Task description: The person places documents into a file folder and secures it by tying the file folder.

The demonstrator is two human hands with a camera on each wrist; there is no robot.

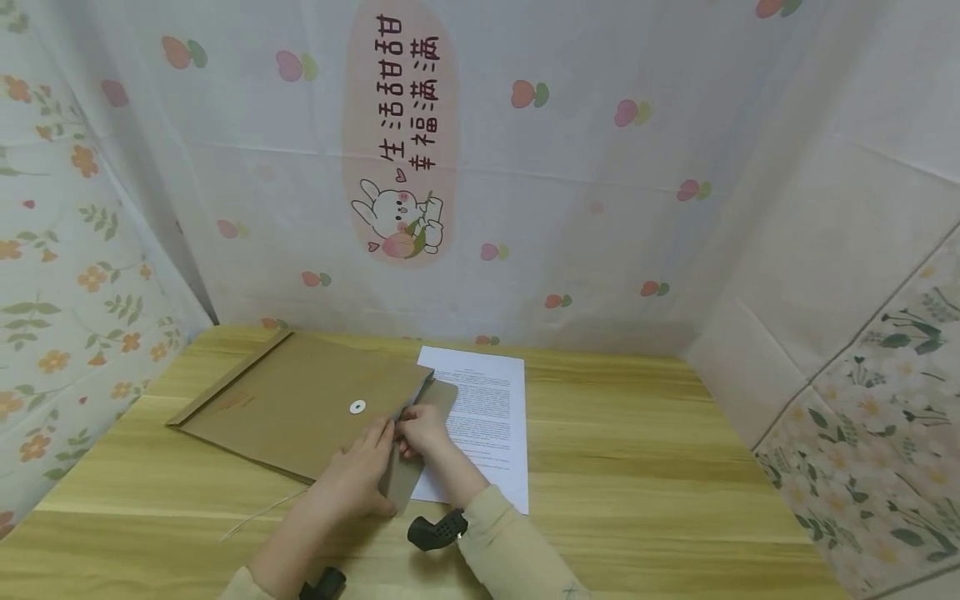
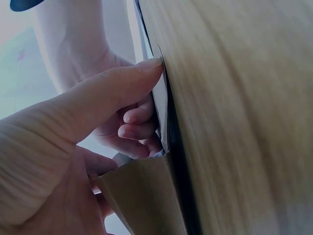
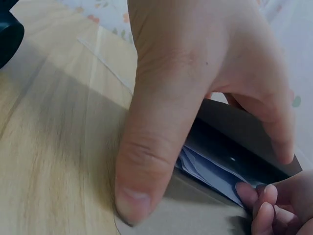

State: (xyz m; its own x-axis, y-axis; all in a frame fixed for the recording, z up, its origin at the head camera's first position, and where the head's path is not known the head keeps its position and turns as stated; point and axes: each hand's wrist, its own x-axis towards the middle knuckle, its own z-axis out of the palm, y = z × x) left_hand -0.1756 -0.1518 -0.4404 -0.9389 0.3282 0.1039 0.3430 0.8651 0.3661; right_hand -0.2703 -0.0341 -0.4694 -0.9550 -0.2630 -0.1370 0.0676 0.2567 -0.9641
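Note:
A brown kraft document envelope (image 1: 315, 383) lies on the table with its mouth toward the right. My left hand (image 1: 356, 475) holds the envelope at the mouth, its thumb (image 3: 146, 166) pressing the flap (image 3: 195, 208) and its other fingers at the raised front panel (image 2: 139, 191). At the gap my right hand (image 1: 423, 429) has its curled fingertips (image 3: 264, 196) on the white papers (image 3: 203, 169) just inside; they seem to pinch the papers' edge. A printed sheet (image 1: 483, 417) lies partly under the flap and the right forearm.
The envelope carries a white round button (image 1: 357, 407), and a thin string (image 1: 262, 510) trails from its near side. Wood-grain table (image 1: 637, 450) surrounds it. Patterned cloth (image 1: 600, 167) hangs behind and at both sides. Black wrist devices (image 1: 437, 531) sit close to the tabletop.

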